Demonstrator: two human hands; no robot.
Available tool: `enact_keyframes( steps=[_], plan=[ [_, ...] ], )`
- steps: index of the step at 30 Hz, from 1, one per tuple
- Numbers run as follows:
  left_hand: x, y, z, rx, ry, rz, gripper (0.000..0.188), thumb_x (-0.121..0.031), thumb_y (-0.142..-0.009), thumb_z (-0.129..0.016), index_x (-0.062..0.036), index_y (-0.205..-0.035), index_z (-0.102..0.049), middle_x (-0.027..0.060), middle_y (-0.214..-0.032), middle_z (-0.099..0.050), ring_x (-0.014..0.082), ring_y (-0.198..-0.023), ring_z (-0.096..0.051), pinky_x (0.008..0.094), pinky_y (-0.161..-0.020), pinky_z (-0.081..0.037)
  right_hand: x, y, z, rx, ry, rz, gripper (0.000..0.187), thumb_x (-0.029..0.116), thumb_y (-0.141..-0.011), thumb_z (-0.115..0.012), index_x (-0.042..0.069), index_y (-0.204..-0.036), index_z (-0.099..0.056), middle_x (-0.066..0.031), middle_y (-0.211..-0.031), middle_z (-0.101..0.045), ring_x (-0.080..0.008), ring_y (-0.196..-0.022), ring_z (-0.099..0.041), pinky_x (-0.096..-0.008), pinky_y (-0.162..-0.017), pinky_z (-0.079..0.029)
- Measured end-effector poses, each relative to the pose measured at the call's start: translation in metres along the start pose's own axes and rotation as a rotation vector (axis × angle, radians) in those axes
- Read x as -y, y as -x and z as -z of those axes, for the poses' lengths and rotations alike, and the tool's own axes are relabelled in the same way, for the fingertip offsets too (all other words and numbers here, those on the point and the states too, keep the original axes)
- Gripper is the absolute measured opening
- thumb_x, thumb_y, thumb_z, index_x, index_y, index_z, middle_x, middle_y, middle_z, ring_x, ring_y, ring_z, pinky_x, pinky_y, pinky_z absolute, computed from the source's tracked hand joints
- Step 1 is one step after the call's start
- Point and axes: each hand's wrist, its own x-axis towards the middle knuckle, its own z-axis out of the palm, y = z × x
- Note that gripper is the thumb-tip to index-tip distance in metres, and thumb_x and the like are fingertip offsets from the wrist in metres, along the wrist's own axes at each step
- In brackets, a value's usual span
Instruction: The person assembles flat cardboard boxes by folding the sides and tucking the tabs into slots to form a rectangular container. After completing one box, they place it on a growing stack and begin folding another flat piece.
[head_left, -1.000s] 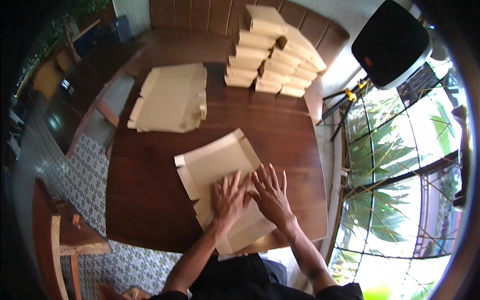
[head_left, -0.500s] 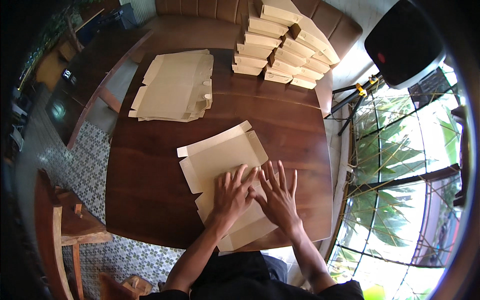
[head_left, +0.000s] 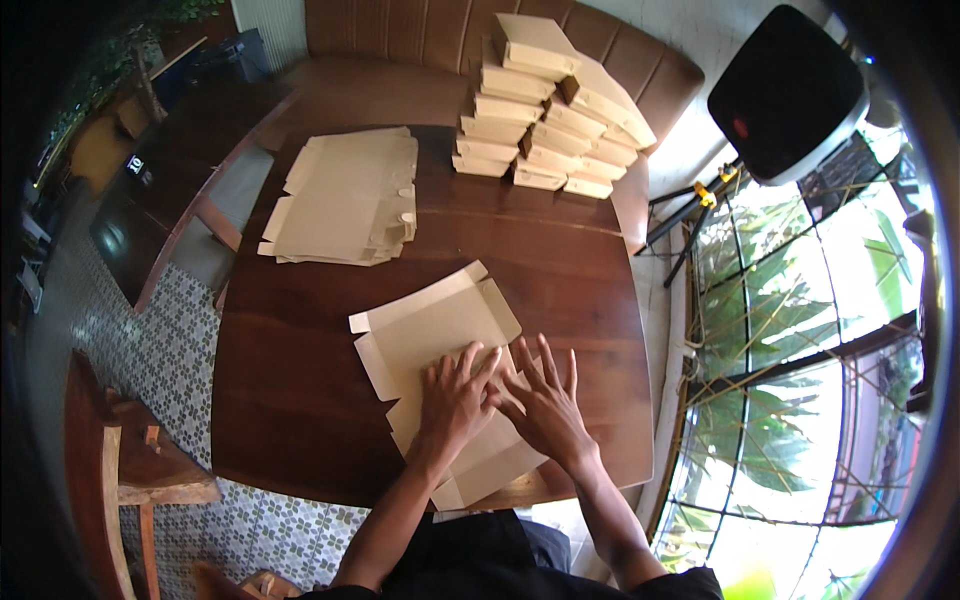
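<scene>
An unfolded brown cardboard box blank (head_left: 430, 325) lies tilted on the wooden table in front of me, its side flaps partly raised. My left hand (head_left: 455, 400) rests on the middle of the blank with its fingers spread. Beside it my right hand (head_left: 545, 405) is spread over the blank's right edge, its thumb close to the left hand's fingers. Neither hand grips anything. The part of the cardboard under both palms is hidden.
A pile of flat box blanks (head_left: 340, 200) lies at the table's far left. Folded cardboard boxes (head_left: 545, 130) are stacked at the far right. A black speaker (head_left: 785, 95) on a stand is beyond the table's right corner. A wooden chair (head_left: 150, 470) stands at left.
The view has shifted slightly, so the table and stacks appear a little lower. Both hands stay spread on the box blank, with only slight finger movement.
</scene>
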Motion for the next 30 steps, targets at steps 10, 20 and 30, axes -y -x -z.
enact_keyframes(
  steps=[10,20,30],
  plan=[
    [0.013,0.004,-0.005,-0.294,0.27,0.079,0.039,-0.007,-0.093,-0.066,-0.0034,-0.131,-0.064,0.0163,-0.124,-0.064,0.0371,-0.117,-0.062,0.0509,-0.1,-0.049,-0.024,-0.087,-0.015,-0.341,-0.398,-0.193,0.038,0.025,-0.101,-0.071,0.003,-0.132,-0.072,-0.0218,-0.119,-0.075,-0.04,-0.114,-0.069,-0.0469,-0.098,-0.056],
    [0.024,-0.027,0.001,-0.213,0.198,0.06,0.068,-0.013,-0.095,-0.068,-0.0106,-0.16,-0.048,0.0224,-0.156,-0.048,0.0406,-0.12,-0.06,0.049,-0.101,-0.052,0.0,-0.051,-0.029,-0.242,-0.11,0.139,0.032,0.02,-0.097,-0.073,0.009,-0.127,-0.072,-0.0097,-0.135,-0.066,-0.0335,-0.128,-0.058,-0.0503,-0.109,-0.045],
    [0.047,-0.066,-0.014,-0.202,0.078,-0.034,0.055,-0.024,-0.1,-0.066,-0.0141,-0.153,-0.058,0.0098,-0.16,-0.054,0.0382,-0.126,-0.056,0.0546,-0.106,-0.045,-0.028,-0.083,-0.02,-0.077,-0.082,-0.001,0.03,0.028,-0.1,-0.07,0.008,-0.122,-0.073,-0.0136,-0.121,-0.071,-0.0386,-0.119,-0.06,-0.0517,-0.103,-0.048]
  ],
)
